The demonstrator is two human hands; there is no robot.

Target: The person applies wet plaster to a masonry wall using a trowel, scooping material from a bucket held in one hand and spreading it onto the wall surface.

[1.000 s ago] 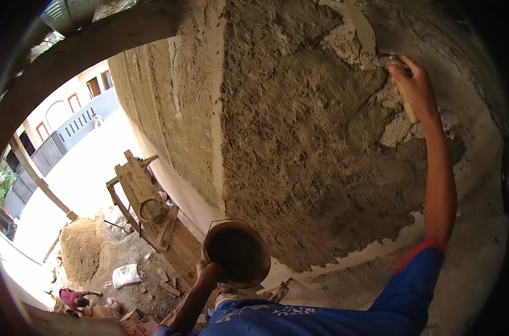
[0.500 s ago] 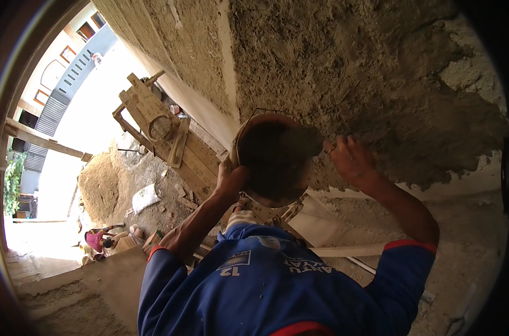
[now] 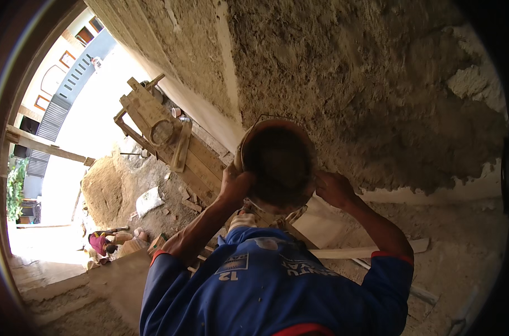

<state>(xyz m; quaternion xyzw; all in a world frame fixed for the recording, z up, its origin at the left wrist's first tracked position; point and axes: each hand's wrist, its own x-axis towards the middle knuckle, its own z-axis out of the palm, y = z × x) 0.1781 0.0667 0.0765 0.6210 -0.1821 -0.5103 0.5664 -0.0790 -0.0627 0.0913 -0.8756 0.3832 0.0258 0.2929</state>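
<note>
A round bucket (image 3: 279,124) with dark, wet-looking mortar (image 3: 281,162) inside stands close to the wall in front of me, its mouth facing up. My left hand (image 3: 235,183) is closed on the bucket's left rim. At the opposite rim is my right hand (image 3: 334,190), fingers curled. What the right fingers grip is hidden in shadow. Ahead rises a rough wall (image 3: 321,61) with a darker, damp coat of plaster (image 3: 417,151) on its right part, ending in a ragged lower edge.
Left of the bucket, wooden scaffold planks (image 3: 201,168) carry a round pan-like thing (image 3: 162,132). Far below lie a sand heap (image 3: 102,182) and a white sack (image 3: 148,201). A person (image 3: 100,242) bends over there. A wooden board (image 3: 372,250) lies at lower right.
My right hand has come down and left, from beside the wall to the bucket's right rim. A dark shape stretching between that hand and the bucket no longer shows. My left hand stays on the rim.
</note>
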